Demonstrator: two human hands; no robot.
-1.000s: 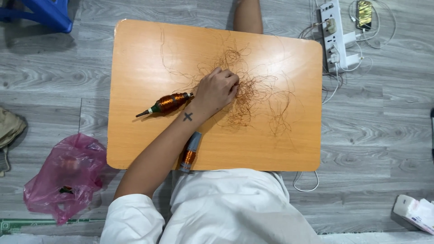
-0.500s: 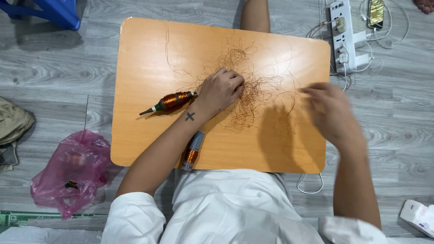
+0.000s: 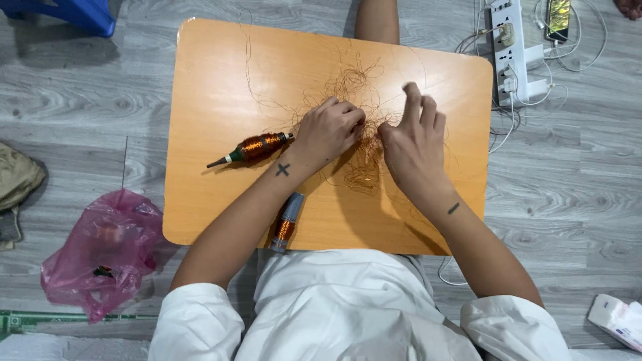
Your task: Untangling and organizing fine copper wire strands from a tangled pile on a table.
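A tangle of thin copper wire lies spread over the middle of a small orange wooden table. My left hand rests on the tangle with its fingers curled, pinching strands. Right beside it, my right hand pinches wire with thumb and forefinger while its other fingers stick up. A spool wound with copper wire lies just left of my left hand. A second, smaller spool lies at the table's near edge under my left forearm.
A pink plastic bag sits on the grey floor at the left. A white power strip with cables and a phone lie at the top right. A blue stool is top left. A white pack is bottom right.
My right hand has come in from the right and now meets my left hand on the wire tangle. My left hand has stayed in place.
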